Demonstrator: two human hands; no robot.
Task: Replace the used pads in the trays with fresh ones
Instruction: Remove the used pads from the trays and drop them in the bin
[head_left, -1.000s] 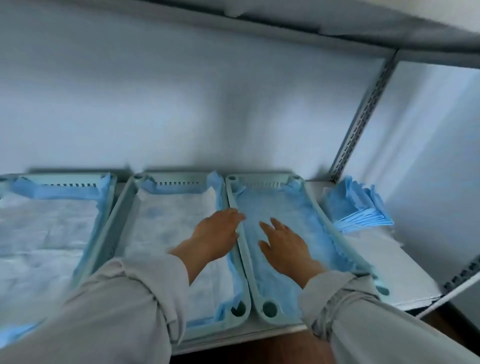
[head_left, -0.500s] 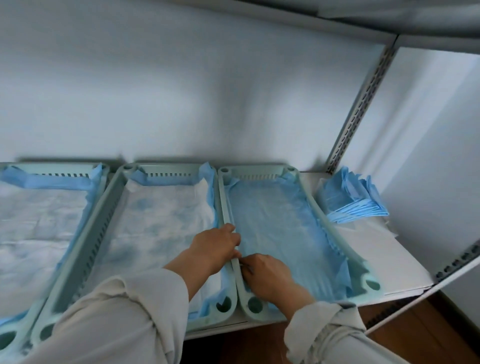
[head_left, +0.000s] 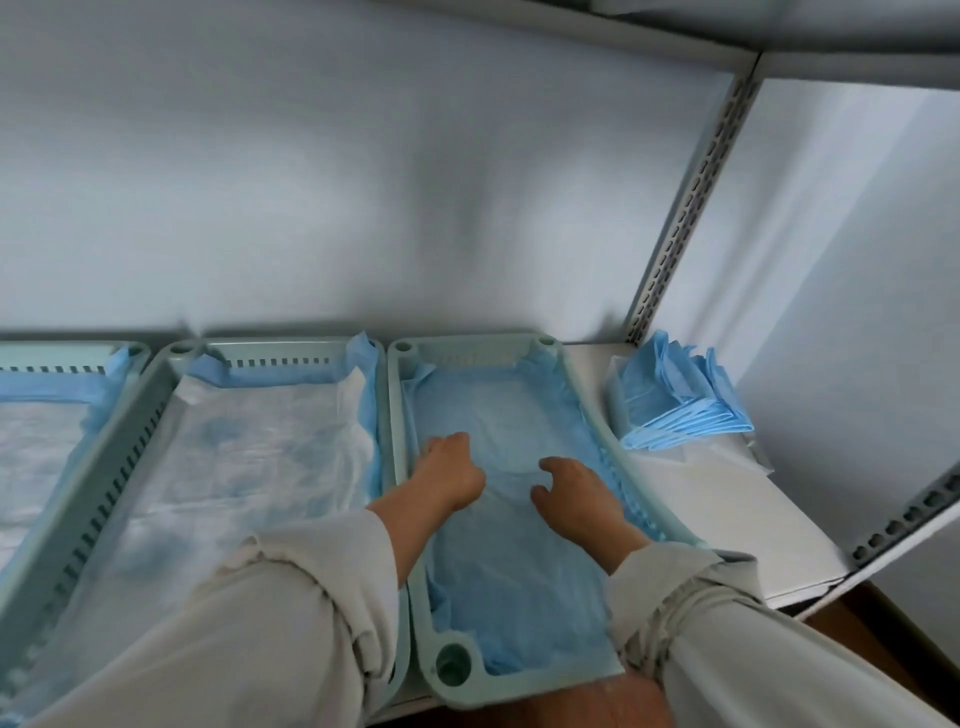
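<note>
Three pale green trays stand side by side on a shelf. The right tray (head_left: 519, 347) is lined with a blue pad (head_left: 511, 587). Both my hands lie inside it, on this pad. My left hand (head_left: 451, 475) presses down near the tray's left wall, fingers bent downward. My right hand (head_left: 579, 496) rests palm down toward the right wall, fingers loosely spread. Neither hand grips anything that I can see. The middle tray (head_left: 283, 347) holds a white pad (head_left: 249, 452) with blue edges. The left tray (head_left: 62, 352), also padded, is cut off by the frame.
A stack of folded blue pads (head_left: 680, 408) sits at the shelf's back right, on a white sheet (head_left: 706, 504). A perforated metal upright (head_left: 691, 208) rises behind it. The white wall is close behind the trays. The shelf's front edge (head_left: 810, 597) runs at right.
Both hands left the rim between the middle and right trays. They moved away from me onto the middle of the blue pad and spread apart.
</note>
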